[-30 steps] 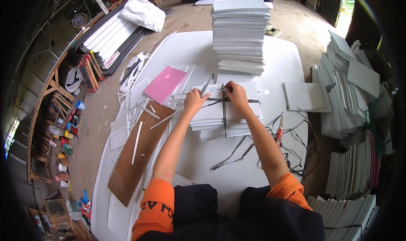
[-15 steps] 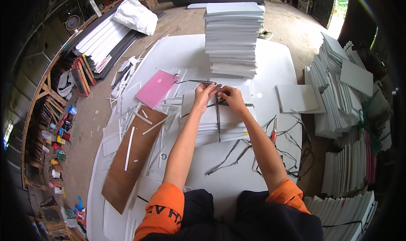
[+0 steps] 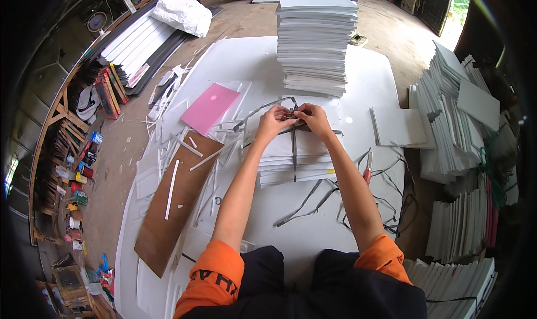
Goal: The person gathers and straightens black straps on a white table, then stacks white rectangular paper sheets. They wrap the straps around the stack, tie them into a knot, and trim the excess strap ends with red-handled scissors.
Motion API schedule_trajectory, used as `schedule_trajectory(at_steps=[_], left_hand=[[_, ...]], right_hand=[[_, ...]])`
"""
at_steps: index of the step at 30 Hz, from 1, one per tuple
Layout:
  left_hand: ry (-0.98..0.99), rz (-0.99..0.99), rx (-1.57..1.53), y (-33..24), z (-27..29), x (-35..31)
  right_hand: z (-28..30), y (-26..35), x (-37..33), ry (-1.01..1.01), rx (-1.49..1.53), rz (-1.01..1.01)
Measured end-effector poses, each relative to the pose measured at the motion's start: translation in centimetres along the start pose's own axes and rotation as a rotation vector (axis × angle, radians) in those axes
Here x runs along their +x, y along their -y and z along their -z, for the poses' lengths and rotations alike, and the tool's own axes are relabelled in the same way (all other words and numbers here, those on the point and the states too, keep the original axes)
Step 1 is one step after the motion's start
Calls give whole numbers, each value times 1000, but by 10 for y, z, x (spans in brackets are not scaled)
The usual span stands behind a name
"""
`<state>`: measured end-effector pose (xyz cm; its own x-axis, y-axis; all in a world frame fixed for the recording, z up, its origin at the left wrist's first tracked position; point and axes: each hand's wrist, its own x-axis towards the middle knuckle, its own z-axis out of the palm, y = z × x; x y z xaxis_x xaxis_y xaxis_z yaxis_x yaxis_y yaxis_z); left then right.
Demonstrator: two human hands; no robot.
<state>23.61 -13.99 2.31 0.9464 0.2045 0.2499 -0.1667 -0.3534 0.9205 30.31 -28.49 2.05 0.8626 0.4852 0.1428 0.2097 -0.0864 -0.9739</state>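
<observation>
A short stack of white sheets (image 3: 279, 157) lies on the white table in front of me. Dark strapping (image 3: 294, 151) runs over it both ways and crosses near its top. At that crossing, my left hand (image 3: 273, 123) is closed in a pinch on the strap. Close beside it, my right hand (image 3: 314, 119) also pinches the dark strap between bent fingers. A loose strap end loops up above both hands and trails to the left. Fingers hide the exact form of the crossing.
Beyond the bundle rises a tall stack of white sheets (image 3: 313, 45). A pink sheet (image 3: 211, 107) and a brown board (image 3: 178, 207) with white offcuts lie left. To the right are a red-handled cutter (image 3: 367, 171), loose dark straps (image 3: 313, 201) and white panels (image 3: 404, 127).
Both hands have drawn closer together over the strap crossing. The loose strap end now arches higher above them. My view has shifted slightly, moving the whole scene.
</observation>
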Motion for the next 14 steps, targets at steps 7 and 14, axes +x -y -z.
schedule_trajectory(at_steps=[7,14], left_hand=[[-97,55,83,-8,-5,-2],[-74,114,70,-23,-3,-6]], right_hand=[[2,-3,-1,4,-36,9],[2,3,-1,15,-65,2]])
